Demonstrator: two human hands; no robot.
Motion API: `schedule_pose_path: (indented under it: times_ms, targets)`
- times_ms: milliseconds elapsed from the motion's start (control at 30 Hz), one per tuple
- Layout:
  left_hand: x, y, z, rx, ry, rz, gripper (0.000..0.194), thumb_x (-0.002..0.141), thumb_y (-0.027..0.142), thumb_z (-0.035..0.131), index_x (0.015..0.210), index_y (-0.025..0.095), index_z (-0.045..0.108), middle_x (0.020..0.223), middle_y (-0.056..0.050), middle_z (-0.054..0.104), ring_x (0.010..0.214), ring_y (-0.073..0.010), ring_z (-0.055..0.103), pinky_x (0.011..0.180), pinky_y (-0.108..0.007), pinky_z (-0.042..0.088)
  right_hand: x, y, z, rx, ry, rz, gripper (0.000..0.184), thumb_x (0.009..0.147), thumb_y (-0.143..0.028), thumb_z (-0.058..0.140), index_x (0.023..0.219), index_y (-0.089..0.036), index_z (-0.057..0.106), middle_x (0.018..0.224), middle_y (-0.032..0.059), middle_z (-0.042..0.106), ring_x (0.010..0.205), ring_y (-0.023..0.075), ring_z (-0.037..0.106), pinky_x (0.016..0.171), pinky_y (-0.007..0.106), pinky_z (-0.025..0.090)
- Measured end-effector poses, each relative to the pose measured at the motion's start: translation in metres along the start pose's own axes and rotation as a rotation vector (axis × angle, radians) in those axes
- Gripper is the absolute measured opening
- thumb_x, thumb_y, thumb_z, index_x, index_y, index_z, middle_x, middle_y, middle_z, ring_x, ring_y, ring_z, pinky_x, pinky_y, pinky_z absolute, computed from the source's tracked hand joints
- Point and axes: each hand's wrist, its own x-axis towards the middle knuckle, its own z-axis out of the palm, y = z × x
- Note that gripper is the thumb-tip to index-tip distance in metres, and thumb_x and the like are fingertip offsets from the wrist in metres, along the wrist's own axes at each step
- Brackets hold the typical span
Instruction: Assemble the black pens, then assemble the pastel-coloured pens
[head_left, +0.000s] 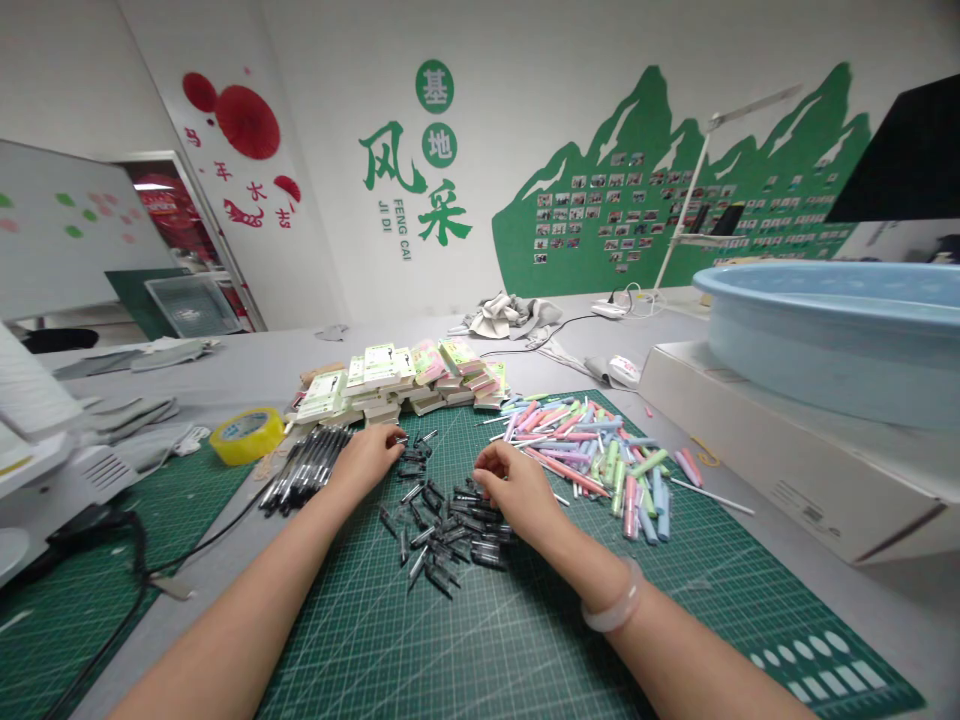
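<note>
My left hand (369,460) reaches over the cutting mat with its fingers curled together. Its fingertips are at a small group of black pen parts (412,462), and whatever they hold is too small to name. Above the right side of a loose pile of black pen caps and short parts (442,535), my right hand (519,487) is closed in a pinch. The thing in that pinch, if any, is hidden. Beside my left wrist lies a bundle of black clear-barrelled pens (306,470).
Pastel pen parts (577,440) are heaped on the green cutting mat (480,640). Small printed boxes (382,370) are stacked behind. Yellow tape (247,437) lies left; a blue basin (825,340) rests on a white box (787,450) at right. A black cable (202,545) crosses the left side.
</note>
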Motion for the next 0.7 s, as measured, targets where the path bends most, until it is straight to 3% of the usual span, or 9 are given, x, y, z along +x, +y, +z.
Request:
schedule_pose_path:
  times_ms: [133, 300, 700]
  targets:
    - [0.001, 0.009, 0.007, 0.011, 0.057, 0.098, 0.027, 0.078, 0.023, 0.05, 0.099, 0.023, 0.068, 0.099, -0.005, 0.067, 0.095, -0.0217, 0.058, 0.086, -0.032, 0.043, 0.002, 0.002, 0.0, -0.008, 0.006, -0.013, 0.004, 0.071, -0.021, 0.059, 0.074, -0.022, 0.059, 0.066, -0.0012, 0.059, 0.059, 0.0143, 0.053, 0.051, 0.025, 0.038]
    - [0.005, 0.012, 0.015, 0.042, 0.043, 0.195, 0.026, 0.079, 0.018, 0.048, 0.091, 0.024, 0.07, 0.098, -0.006, 0.067, 0.098, -0.0225, 0.056, 0.088, -0.034, 0.042, 0.003, 0.003, -0.002, -0.028, 0.011, -0.02, 0.003, 0.071, -0.021, 0.058, 0.075, -0.022, 0.058, 0.066, -0.0012, 0.059, 0.059, 0.0143, 0.053, 0.053, 0.025, 0.038]
    - [0.013, 0.007, 0.017, 0.032, -0.029, 0.146, 0.027, 0.079, 0.021, 0.047, 0.09, 0.023, 0.072, 0.096, -0.005, 0.07, 0.093, -0.022, 0.06, 0.083, -0.03, 0.043, 0.005, 0.004, -0.006, -0.094, 0.04, -0.034, 0.005, 0.073, -0.019, 0.055, 0.076, -0.022, 0.057, 0.067, -0.0013, 0.058, 0.059, 0.0138, 0.054, 0.053, 0.025, 0.039]
